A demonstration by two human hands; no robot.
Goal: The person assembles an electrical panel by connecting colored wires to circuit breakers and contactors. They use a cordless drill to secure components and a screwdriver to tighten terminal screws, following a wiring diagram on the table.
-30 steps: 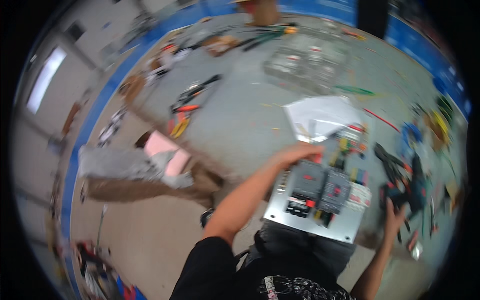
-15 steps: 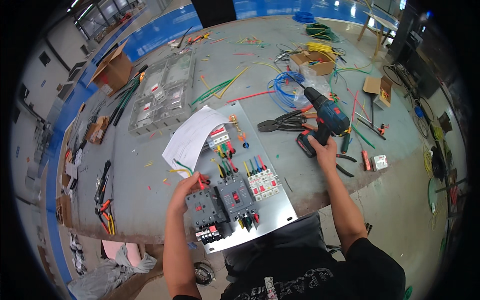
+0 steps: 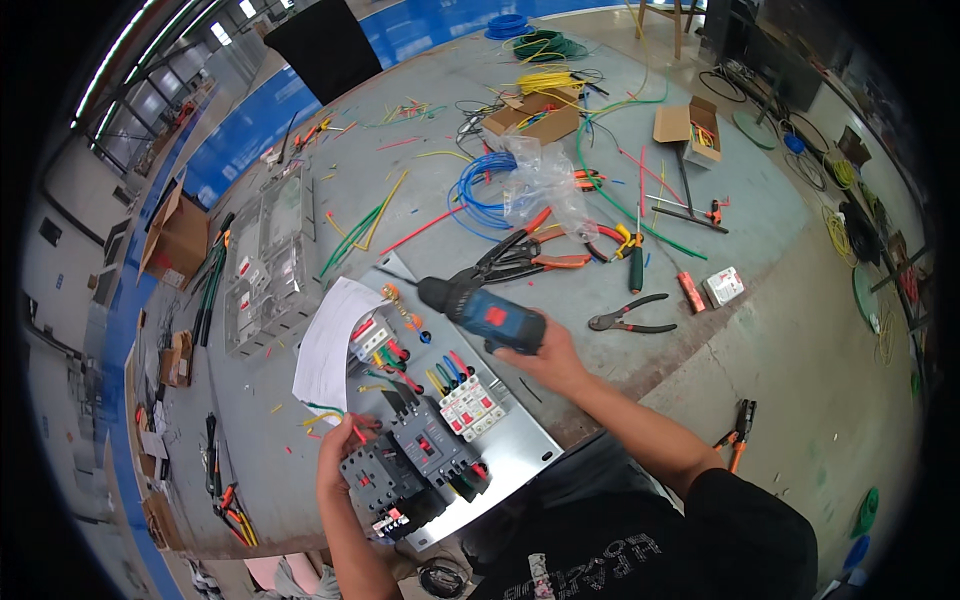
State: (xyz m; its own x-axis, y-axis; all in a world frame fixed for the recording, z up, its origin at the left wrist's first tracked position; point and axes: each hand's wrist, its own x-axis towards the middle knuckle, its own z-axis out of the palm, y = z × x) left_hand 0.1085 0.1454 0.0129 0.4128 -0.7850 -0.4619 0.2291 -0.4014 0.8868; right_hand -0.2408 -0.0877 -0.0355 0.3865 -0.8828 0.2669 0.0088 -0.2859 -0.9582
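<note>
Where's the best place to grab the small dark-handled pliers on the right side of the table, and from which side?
Probably around both handles of the pliers, coming from the lower right. The tool lies flat with its handles spread open toward the right and its head pointing left; a red cylinder lies near the upper handle's tip, so the lower side looks easier.

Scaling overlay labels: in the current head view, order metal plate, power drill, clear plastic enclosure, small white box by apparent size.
1. Metal plate, partly covered
2. Clear plastic enclosure
3. Power drill
4. Small white box

Apparent size only; distances differ.
</note>
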